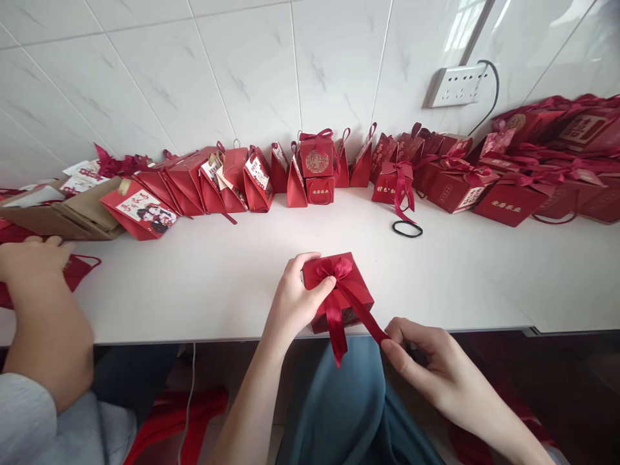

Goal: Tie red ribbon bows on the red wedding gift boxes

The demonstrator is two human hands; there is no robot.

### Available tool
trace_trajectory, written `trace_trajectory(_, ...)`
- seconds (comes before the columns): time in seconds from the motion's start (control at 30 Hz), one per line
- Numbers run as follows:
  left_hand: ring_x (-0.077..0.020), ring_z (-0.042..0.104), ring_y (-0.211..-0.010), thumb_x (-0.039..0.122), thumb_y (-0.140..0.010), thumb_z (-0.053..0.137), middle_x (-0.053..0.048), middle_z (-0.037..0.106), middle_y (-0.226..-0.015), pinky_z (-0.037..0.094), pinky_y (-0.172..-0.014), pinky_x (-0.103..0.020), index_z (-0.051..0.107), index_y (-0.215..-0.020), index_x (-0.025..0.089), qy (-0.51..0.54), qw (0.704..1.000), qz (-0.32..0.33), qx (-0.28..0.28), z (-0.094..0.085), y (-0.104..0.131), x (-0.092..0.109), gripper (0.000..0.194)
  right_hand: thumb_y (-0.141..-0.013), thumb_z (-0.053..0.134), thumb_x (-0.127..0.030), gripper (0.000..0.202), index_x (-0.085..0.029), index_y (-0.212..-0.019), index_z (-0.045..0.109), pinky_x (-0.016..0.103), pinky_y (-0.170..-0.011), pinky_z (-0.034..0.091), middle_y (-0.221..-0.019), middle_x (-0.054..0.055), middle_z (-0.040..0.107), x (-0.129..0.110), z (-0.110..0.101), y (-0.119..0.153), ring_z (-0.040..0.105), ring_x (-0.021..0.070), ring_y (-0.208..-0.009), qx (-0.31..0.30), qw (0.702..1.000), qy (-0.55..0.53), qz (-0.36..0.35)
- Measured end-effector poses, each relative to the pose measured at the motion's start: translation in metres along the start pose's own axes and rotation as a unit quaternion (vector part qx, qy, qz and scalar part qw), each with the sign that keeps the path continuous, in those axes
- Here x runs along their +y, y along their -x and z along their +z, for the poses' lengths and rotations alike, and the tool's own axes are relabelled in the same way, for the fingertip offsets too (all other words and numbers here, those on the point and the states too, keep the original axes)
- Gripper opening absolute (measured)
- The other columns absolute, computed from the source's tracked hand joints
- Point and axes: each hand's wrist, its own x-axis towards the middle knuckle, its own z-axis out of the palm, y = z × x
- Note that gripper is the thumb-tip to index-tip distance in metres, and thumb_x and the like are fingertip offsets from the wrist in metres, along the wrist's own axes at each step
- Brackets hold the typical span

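Note:
A small red gift box (357,272) sits at the front edge of the white table, directly before me. A dark red satin ribbon (335,323) is tied in a bow on its top, and two tails hang over the front side. My left hand (301,296) grips the box from the left, its thumb pressed on the bow's knot. Between thumb and forefinger, my right hand (429,361) pinches the end of the right tail and draws it out taut, down and to the right. The left tail hangs loose past the table edge.
Along the tiled wall, several finished red boxes (317,161) stand in a row on the table (217,284), with more piled at right. A black elastic loop (407,236) lies before them. At left, another person's hand (36,261) rests by brown cardboard (94,210). A power strip (458,87) hangs above.

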Motion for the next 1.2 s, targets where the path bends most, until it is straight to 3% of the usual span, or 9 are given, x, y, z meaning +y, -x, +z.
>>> trace_trajectory(0.1,-0.024,0.059,-0.104,0.032,-0.077,0.063,-0.006,0.062,-0.113,0.046,-0.094,-0.038,0.059,-0.11,0.024,0.0,1.0,0.025,-0.009,-0.001,0.0,-0.001,0.034,-0.091,0.042,-0.052,0.042,-0.019,-0.064,0.046,0.022,-0.048,0.032,-0.059,-0.001,0.045,0.001,-0.01,-0.005,0.037,0.0105,-0.054,0.004,1.0,0.016,-0.005)
trace_trajectory(0.17,-0.0235,0.06,-0.103,0.034,-0.078,0.063,-0.006,0.063,-0.111,0.046,-0.093,-0.037,0.06,-0.106,0.023,0.01,0.999,0.038,-0.022,-0.001,-0.001,-0.002,0.03,-0.089,0.042,-0.056,0.044,-0.019,-0.068,0.051,0.023,-0.051,0.036,-0.061,0.001,0.05,0.001,-0.019,-0.019,0.043,0.012,-0.056,0.077,0.997,0.012,-0.02)
trace_trajectory(0.27,-0.0229,0.059,-0.104,0.038,-0.079,0.063,-0.007,0.062,-0.11,0.047,-0.091,-0.035,0.059,-0.102,0.021,0.031,0.998,0.049,-0.022,-0.001,-0.002,-0.004,0.029,-0.087,0.046,-0.056,0.039,-0.02,-0.08,0.059,0.028,-0.068,0.045,-0.079,0.005,0.06,-0.003,-0.027,-0.052,0.054,0.0169,-0.074,0.175,0.982,0.023,-0.073)
trace_trajectory(0.43,-0.0198,0.057,-0.105,0.039,-0.083,0.056,-0.008,0.054,-0.121,0.051,-0.082,-0.027,0.057,-0.087,0.018,0.058,0.995,0.086,0.013,-0.001,0.001,-0.006,0.021,-0.083,0.055,-0.053,0.034,-0.021,-0.09,0.063,0.032,-0.081,0.048,-0.103,0.008,0.058,-0.01,-0.02,-0.094,0.055,0.0212,-0.101,0.089,0.984,0.02,-0.153)
trace_trajectory(0.5,-0.0191,0.057,-0.101,0.039,-0.083,0.056,-0.007,0.053,-0.12,0.051,-0.077,-0.026,0.054,-0.079,0.018,0.044,0.993,0.102,0.031,-0.002,0.004,-0.007,0.022,-0.083,0.056,-0.051,0.031,-0.02,-0.082,0.061,0.033,-0.084,0.046,-0.106,0.008,0.057,-0.01,-0.014,-0.096,0.053,0.0219,-0.108,0.077,0.985,0.007,-0.155)
trace_trajectory(0.6,-0.0158,0.057,-0.088,0.037,-0.082,0.056,-0.006,0.054,-0.111,0.049,-0.07,-0.023,0.051,-0.074,0.018,0.022,0.992,0.111,0.061,-0.003,0.009,-0.007,0.021,-0.085,0.053,-0.048,0.032,-0.019,-0.073,0.057,0.034,-0.085,0.046,-0.108,0.008,0.057,-0.01,-0.007,-0.089,0.056,0.0203,-0.103,0.106,0.987,-0.026,-0.121)
trace_trajectory(0.77,-0.0077,0.039,-0.054,0.03,-0.081,0.05,0.003,0.043,-0.071,0.035,-0.051,-0.019,0.04,-0.064,0.018,0.038,0.997,0.041,0.06,0.0,0.012,-0.005,0.024,-0.081,0.054,-0.05,0.037,-0.018,-0.062,0.052,0.033,-0.079,0.049,-0.105,0.009,0.058,-0.007,0.003,-0.078,0.056,0.0224,-0.103,0.168,0.981,-0.073,-0.058)
trace_trajectory(0.93,-0.0082,0.026,-0.051,0.028,-0.081,0.046,0.004,0.026,-0.06,0.024,-0.048,-0.02,0.028,-0.06,0.018,0.088,0.995,0.011,0.04,0.003,0.01,-0.006,0.03,-0.08,0.055,-0.052,0.039,-0.018,-0.062,0.054,0.03,-0.081,0.047,-0.104,0.009,0.059,-0.005,0.008,-0.077,0.056,0.0204,-0.099,0.172,0.977,-0.127,-0.027)
trace_trajectory(1.2,-0.0096,0.02,-0.054,0.029,-0.084,0.045,0.004,0.018,-0.059,0.021,-0.049,-0.022,0.022,-0.06,0.019,0.129,0.989,0.026,0.067,0.009,0.012,-0.011,0.035,-0.076,0.061,-0.053,0.042,-0.017,-0.057,0.047,0.033,-0.092,0.041,-0.106,0.009,0.062,-0.001,0.011,-0.079,0.052,0.0241,-0.112,0.164,0.957,-0.24,-0.007)
